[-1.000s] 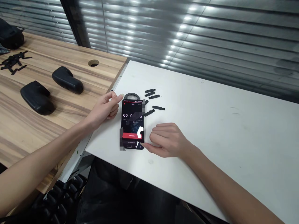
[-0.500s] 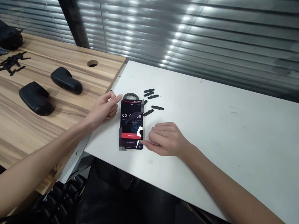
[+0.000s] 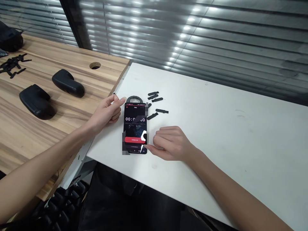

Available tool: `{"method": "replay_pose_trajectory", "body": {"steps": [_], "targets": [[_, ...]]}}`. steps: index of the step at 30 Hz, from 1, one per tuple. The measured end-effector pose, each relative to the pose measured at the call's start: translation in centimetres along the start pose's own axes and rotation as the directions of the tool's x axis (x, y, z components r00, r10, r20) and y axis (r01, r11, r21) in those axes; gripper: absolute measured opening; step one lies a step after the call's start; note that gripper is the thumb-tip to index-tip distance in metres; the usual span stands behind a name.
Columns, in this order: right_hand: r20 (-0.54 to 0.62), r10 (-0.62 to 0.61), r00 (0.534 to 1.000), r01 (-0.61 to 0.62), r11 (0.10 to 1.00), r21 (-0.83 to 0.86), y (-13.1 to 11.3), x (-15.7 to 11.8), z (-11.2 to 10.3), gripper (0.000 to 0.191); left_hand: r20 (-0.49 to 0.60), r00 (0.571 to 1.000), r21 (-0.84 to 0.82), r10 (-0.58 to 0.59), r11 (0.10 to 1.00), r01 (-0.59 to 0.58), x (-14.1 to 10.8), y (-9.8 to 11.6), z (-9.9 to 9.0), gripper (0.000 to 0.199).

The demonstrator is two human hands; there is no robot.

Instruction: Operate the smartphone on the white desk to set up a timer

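A phone (image 3: 135, 131) lies face up on the white table, showing large white digits and a red bar. Beside its upper left corner is my left hand (image 3: 109, 110), fingers curled in and thumb pointing at the corner, with nothing visible in them. My right hand (image 3: 169, 143) is closed, its thumb tip at the phone's lower right edge. A dark ring (image 3: 134, 98) protrudes from behind the top of the phone. Several small black strips (image 3: 162, 111) are scattered to the right of the phone, one partly hidden by it.
On the wooden table (image 3: 96, 80) at the left are two black curved handle-like objects (image 3: 68, 83), a cluster of small black parts (image 3: 13, 64) and a black item (image 3: 11, 38) at the far corner. Slatted blinds (image 3: 216, 41) stand behind the white table (image 3: 216, 128).
Both hands have stayed in place. A small red mark now shows at the phone screen's upper left, and the lettering on the red bar looks different.
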State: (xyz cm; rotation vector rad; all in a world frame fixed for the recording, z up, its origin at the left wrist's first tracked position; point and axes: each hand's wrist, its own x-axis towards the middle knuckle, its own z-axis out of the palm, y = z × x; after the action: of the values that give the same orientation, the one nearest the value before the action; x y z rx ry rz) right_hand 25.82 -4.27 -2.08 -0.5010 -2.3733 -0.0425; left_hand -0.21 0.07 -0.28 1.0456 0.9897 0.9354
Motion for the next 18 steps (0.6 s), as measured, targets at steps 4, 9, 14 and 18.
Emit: {"method": "replay_pose_trajectory", "body": {"steps": [4, 9, 14, 18], "targets": [[0.009, 0.0, 1.0, 0.0, 1.0, 0.002, 0.06, -0.08, 0.0, 0.052, 0.002, 1.0, -0.005, -0.001, 1.0, 0.001, 0.0, 0.06, 0.05, 0.05], [0.031, 0.015, 0.999, -0.016, 1.0, 0.024, 0.01, -0.08, -0.13, 0.05, -0.002, 1.0, -0.049, 0.002, 0.999, -0.002, 0.18, 0.02, 0.23, 0.05], [0.031, -0.019, 0.999, 0.018, 0.999, 0.027, 0.38, 0.46, -0.4, 0.045, 0.039, 0.997, -0.084, 0.064, 0.995, -0.06, 0.57, -0.43, 0.23, 0.051], [0.015, -0.074, 0.997, 0.073, 0.997, 0.025, 0.91, 0.27, 0.06, 0.042, 0.028, 0.997, -0.105, 0.077, 0.992, -0.074, 0.78, -0.47, 0.19, 0.054]]}}
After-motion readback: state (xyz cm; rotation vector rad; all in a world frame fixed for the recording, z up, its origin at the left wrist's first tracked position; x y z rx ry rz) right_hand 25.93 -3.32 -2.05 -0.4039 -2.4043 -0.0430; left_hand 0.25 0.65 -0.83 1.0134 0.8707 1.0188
